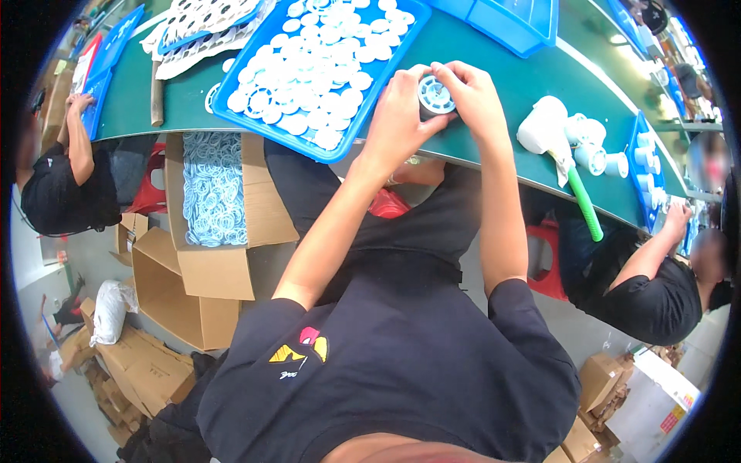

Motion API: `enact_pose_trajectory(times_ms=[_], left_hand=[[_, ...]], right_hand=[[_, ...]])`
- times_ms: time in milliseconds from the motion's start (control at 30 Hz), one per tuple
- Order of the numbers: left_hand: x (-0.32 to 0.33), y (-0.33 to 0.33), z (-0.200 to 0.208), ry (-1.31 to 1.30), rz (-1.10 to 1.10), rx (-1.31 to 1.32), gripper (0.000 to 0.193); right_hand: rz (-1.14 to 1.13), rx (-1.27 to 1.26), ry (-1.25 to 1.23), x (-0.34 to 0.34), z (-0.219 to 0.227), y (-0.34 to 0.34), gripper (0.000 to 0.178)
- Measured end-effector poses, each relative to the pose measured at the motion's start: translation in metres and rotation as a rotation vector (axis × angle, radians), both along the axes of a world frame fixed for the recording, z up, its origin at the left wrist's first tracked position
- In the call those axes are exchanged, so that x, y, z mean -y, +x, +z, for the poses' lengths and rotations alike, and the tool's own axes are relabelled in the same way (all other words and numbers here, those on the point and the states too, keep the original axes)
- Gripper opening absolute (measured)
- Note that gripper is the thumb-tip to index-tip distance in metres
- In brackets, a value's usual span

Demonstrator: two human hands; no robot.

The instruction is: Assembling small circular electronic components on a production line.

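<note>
One round pale part (437, 98) up between both hands, at the near edge of the green surface (521, 83), just right of a large blue tray (407, 45). Left hand (396, 116) grasps its side; right hand (475, 96) is closed on it too, fingers over the rim. Progress, as judged: this piece mid-handling; a few white spools (592, 158) to the right look put together, near a green-handled tool (584, 202). Plenty seems left: tray heaped with white discs (332, 62), open carton (220, 272) below full of pale-blue rings (214, 189). Far right, narrow blue tray (640, 123) holds white pieces.
</note>
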State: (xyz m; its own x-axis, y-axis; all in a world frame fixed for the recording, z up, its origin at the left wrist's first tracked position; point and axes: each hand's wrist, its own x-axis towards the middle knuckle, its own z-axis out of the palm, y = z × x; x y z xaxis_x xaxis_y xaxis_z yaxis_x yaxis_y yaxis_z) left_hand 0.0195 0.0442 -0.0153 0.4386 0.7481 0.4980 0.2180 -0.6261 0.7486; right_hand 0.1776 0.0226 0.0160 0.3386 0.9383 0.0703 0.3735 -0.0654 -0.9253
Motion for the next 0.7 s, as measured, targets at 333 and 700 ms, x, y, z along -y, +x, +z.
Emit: enact_pose_trajectory(times_ms=[333,700], left_hand=[[-0.001,-0.007,0.004,-0.001,-0.129,-0.067,0.067],[-0.003,-0.01,0.003,-0.068,-0.166,0.039,0.06]], right_hand=[[0.121,0.652,0.375,-0.051,0.032,-0.006,0.023],[0.475,1.236,0.032,-0.111,0.02,-0.038,0.023]])
